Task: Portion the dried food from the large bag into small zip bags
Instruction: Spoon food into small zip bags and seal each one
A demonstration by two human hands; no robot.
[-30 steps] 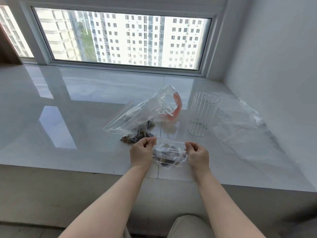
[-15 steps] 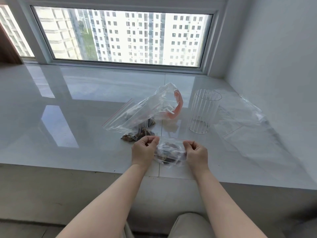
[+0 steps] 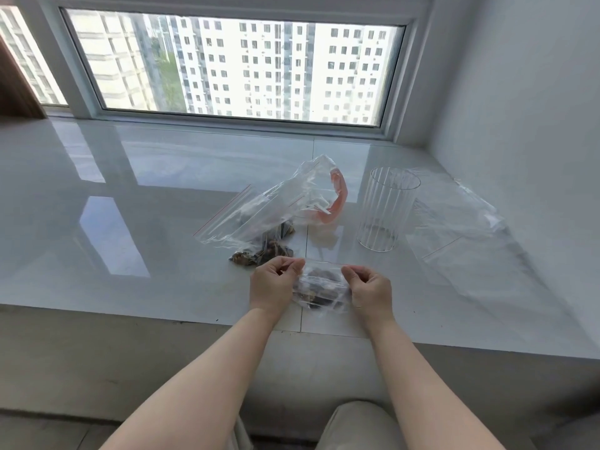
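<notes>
a: i've got both hands on the small clear zip bag (image 3: 319,289) with a dark clump of dried food inside; it sits at the near edge of the glossy white stone tabletop (image 3: 130,254), at about 6 o'clock from the large clear zip bag (image 3: 259,216) with the red seal line. the left hand (image 3: 271,285) pinches the top left corner with curled fingers, the right hand (image 3: 368,289) pinches the top right corner the same way.

b: what worries you from here?

a: i judge i'm at the sealing step. if the strip isn't lined up between the two pinches it may close only partly, and pieces could spill over the near edge. a crumb caught in the track would do the same. the large bag, lying on its side, has dried food (image 3: 259,253) bunched at its near end; a knock might scatter it.

b: anything you can't read?

a: whether the small bag's seal is open or pressed shut; the film is too clear. the fingertips are tucked under. at 3 o'clock, beyond the ribbed clear plastic cup (image 3: 386,209), lies more clear plastic film (image 3: 461,228); i can't count its sheets. the orange-red strip (image 3: 337,199) behind the large bag i can't identify.
</notes>
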